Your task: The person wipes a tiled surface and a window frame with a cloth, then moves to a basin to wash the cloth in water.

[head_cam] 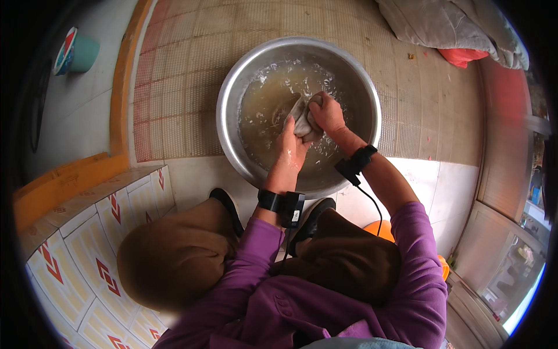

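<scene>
A large round metal basin (226, 94) stands on the floor in front of me, holding murky, bubbly water. Over the water, a wet grey cloth (301, 120) is bunched between my two hands. My left hand (291, 141) grips its lower left part, thumb pointing up along the cloth. The closed fist of my right hand (328, 112) holds the upper right part. Whether the cloth's lower end touches the water, I cannot tell. Both wrists carry black straps with small devices and cables.
Beneath the basin lies a beige mesh mat (192, 78) over white tiles (196, 174). A tiled ledge (100, 244) runs at the left, with a teal bucket (85, 52) beyond the orange frame. Grey fabric (444, 26) lies at the upper right. Part of an orange object (379, 229) shows by my right leg.
</scene>
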The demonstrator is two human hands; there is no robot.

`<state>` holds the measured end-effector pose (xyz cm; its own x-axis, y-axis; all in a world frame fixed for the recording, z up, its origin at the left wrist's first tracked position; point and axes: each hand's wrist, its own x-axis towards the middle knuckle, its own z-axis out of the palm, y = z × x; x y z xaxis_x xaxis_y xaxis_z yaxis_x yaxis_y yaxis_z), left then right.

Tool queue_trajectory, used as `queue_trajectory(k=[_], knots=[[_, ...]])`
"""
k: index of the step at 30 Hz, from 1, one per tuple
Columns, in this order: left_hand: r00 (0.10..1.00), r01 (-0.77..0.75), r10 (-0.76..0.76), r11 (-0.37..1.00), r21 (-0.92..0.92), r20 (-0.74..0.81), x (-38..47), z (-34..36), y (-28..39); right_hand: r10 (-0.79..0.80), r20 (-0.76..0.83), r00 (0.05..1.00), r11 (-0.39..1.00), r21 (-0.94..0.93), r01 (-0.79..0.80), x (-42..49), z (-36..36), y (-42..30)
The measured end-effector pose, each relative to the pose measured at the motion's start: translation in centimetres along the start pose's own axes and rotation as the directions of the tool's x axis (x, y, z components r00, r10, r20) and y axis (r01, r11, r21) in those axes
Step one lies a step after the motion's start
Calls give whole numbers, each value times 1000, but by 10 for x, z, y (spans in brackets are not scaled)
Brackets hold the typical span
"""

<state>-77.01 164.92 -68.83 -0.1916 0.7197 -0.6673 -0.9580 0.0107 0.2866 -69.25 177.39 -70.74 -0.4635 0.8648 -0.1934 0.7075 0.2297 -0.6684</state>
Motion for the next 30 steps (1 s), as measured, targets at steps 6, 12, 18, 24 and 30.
queue_trajectory(k=[6,12,18,24,30], knots=[[963,-153,221,920,360,-156,-4,-3,21,157,-67,985,988,21,-156,20,9,85],[890,-80,218,939,335,-400,4,-20,20,36,23,999,999,-20,-35,9,-2,57],[839,-132,284,934,332,-463,7,-19,18,-352,23,936,936,-12,352,34,2,-13],[828,-173,305,937,304,-471,15,-30,27,-194,27,981,976,-95,196,88,44,-38],[844,-130,253,952,277,-473,13,-33,35,-183,-2,983,973,-141,181,122,67,-32]])
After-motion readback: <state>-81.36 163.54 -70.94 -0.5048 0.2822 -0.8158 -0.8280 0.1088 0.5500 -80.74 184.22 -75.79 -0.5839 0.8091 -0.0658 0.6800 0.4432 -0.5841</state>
